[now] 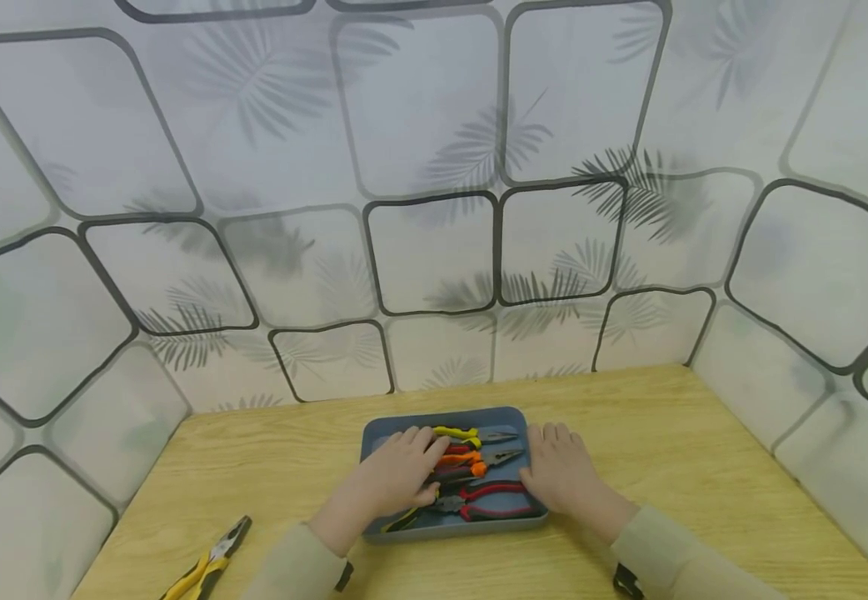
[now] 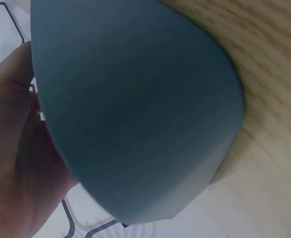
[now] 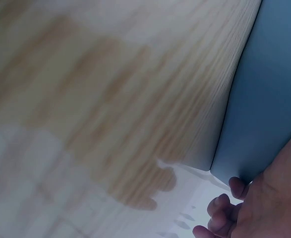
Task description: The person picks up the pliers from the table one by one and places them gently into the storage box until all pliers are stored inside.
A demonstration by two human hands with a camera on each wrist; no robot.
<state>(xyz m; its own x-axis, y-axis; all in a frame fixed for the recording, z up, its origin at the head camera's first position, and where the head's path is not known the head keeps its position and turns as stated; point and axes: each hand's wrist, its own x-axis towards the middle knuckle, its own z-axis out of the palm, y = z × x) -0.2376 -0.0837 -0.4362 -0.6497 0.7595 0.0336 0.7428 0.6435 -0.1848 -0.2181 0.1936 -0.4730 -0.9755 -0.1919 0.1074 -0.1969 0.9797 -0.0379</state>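
Note:
A blue-grey tray (image 1: 452,532) lies on the table with several pliers in it. My left hand (image 1: 396,467) reaches over its left side, fingers over the handles of the orange pliers (image 1: 464,458) and the thumb lower down; I cannot tell whether it grips any. Further back are yellow-handled long-nose pliers (image 1: 458,432), and at the front are red-and-black pliers (image 1: 497,490) with handles spread. Against the tray's right rim rests my right hand (image 1: 563,471), its fingers extended along the outside and the thumb at the rim. The right wrist view shows fingertips (image 3: 219,210) beside the tray's wall (image 3: 264,99).
Yellow-and-black pliers (image 1: 212,560) lie on the wooden table (image 1: 629,433), left of the tray. Patterned cloth walls (image 1: 434,267) enclose the table at the back and both sides.

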